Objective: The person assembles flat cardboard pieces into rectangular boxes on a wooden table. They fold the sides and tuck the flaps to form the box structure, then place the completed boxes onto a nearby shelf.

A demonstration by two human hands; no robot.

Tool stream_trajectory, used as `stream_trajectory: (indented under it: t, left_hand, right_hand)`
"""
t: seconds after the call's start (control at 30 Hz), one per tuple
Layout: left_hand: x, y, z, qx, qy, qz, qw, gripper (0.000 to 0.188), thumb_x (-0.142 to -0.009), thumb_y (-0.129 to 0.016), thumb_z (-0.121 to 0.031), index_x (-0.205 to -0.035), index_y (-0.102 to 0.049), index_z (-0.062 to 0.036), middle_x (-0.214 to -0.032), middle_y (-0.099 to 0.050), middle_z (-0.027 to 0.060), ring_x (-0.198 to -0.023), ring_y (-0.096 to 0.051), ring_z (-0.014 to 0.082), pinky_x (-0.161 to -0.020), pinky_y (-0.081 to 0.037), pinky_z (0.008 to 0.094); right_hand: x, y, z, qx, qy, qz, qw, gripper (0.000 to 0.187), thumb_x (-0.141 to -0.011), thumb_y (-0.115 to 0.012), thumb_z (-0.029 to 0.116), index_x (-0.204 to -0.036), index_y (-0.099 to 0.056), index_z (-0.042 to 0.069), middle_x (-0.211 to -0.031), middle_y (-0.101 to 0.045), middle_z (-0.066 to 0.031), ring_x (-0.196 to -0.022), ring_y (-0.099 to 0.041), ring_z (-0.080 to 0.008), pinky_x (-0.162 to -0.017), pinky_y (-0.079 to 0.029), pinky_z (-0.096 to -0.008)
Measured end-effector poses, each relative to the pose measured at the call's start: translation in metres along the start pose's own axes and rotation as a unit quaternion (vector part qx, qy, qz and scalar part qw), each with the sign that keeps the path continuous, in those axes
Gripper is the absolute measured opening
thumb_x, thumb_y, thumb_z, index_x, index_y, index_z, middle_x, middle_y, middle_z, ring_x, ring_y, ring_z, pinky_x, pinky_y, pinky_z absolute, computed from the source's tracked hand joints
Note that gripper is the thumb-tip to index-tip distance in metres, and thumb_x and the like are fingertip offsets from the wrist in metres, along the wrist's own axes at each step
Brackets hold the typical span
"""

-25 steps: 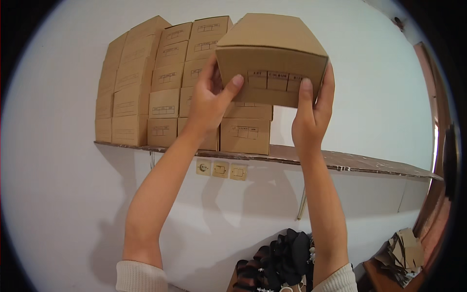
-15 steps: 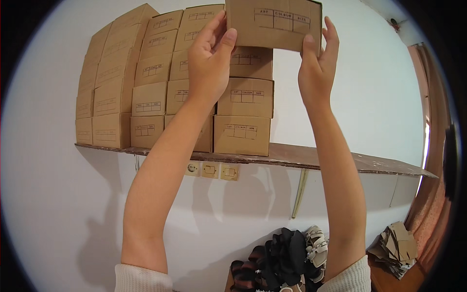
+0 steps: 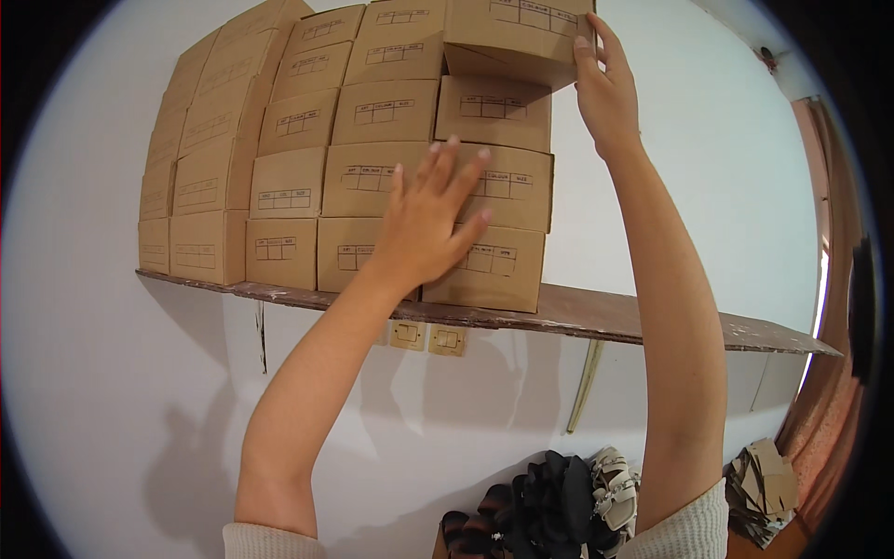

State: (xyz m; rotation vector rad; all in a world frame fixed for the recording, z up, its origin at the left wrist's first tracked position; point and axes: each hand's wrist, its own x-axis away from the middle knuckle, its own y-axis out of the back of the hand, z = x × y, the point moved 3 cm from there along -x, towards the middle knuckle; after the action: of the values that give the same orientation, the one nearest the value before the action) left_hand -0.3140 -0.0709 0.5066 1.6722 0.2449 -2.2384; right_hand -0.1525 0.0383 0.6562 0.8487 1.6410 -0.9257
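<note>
A brown cardboard box [image 3: 521,37] is at the top of the right-hand column, jutting out toward me over the darker, shaded box [image 3: 494,110] beneath it. Its underside shows, and its top runs out of the picture. My right hand [image 3: 607,88] grips this box at its lower right corner, thumb on the front and fingers along the side. My left hand [image 3: 426,219] is spread with its fingers apart, holding nothing, in front of the lower boxes [image 3: 503,186]; whether it touches them I cannot tell.
Several columns of similar boxes [image 3: 293,177] stand on a brown wall shelf [image 3: 596,312], whose right part extends past them. Light switches [image 3: 447,340] and a shelf bracket [image 3: 585,387] are below. Black and pale footwear [image 3: 559,498] and flattened cardboard [image 3: 764,484] lie lower right, near a curtain [image 3: 824,401].
The box has moved from between both hands to the top of the right column. My left hand has let go and come down, fingers spread; my right hand still holds the box.
</note>
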Motion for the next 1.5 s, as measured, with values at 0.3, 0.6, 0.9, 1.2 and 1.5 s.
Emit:
stream_trajectory:
  t: [0.3,0.6,0.9,1.2,1.5]
  left_hand:
    - [0.018,-0.018,0.020,-0.040,0.009,0.048,0.998,0.062,-0.095,-0.042,-0.051,-0.149,-0.030,-0.0237,-0.154,-0.025,0.0163,-0.143,-0.021,0.0340,-0.113,-0.013,0.0587]
    - [0.021,-0.019,0.022,-0.041,0.019,0.043,0.998,0.062,-0.094,-0.044,-0.050,-0.149,-0.031,-0.0241,-0.155,-0.026,0.0142,-0.144,-0.020,0.0312,-0.114,-0.013,0.0569]
    - [0.023,-0.021,0.023,-0.068,0.013,0.048,0.996,0.065,-0.094,-0.042,-0.055,-0.149,-0.030,-0.0238,-0.155,-0.024,0.0141,-0.144,-0.020,0.0316,-0.114,-0.014,0.0574]
    - [0.023,-0.022,0.022,-0.075,0.018,0.054,0.996,0.066,-0.094,-0.041,-0.055,-0.150,-0.028,-0.0238,-0.156,-0.023,0.0142,-0.145,-0.019,0.0307,-0.114,-0.014,0.0578]
    - [0.022,-0.026,0.017,-0.120,0.023,0.064,0.990,0.071,-0.094,-0.040,-0.056,-0.151,-0.025,-0.0182,-0.157,-0.021,0.0139,-0.145,-0.017,0.0308,-0.113,-0.012,0.0600]
  right_hand:
    - [-0.001,-0.022,-0.030,0.126,-0.046,0.035,0.990,0.047,-0.097,-0.046,0.036,-0.141,-0.044,0.020,-0.126,-0.059,-0.0119,-0.111,-0.057,-0.0218,-0.096,-0.042,-0.0347]
    - [0.021,-0.039,-0.061,0.151,-0.019,0.018,0.988,0.051,-0.094,-0.045,0.036,-0.142,-0.042,0.020,-0.137,-0.052,-0.0159,-0.123,-0.052,-0.0330,-0.104,-0.038,-0.0376]
    - [0.032,-0.048,-0.069,0.178,-0.049,0.021,0.983,0.058,-0.093,-0.046,0.039,-0.145,-0.039,0.015,-0.137,-0.052,-0.0169,-0.127,-0.048,-0.0344,-0.106,-0.035,-0.0372]
    - [0.024,-0.048,-0.091,0.200,0.017,0.095,0.975,0.065,-0.093,-0.047,0.041,-0.144,-0.036,0.002,-0.151,-0.033,-0.0157,-0.135,-0.039,-0.0318,-0.109,-0.031,-0.0357]
    - [0.036,-0.046,-0.086,0.336,0.088,0.187,0.919,0.072,-0.092,-0.048,0.048,-0.147,-0.031,0.006,-0.155,-0.021,-0.0222,-0.142,-0.023,-0.0390,-0.114,-0.023,-0.0434]
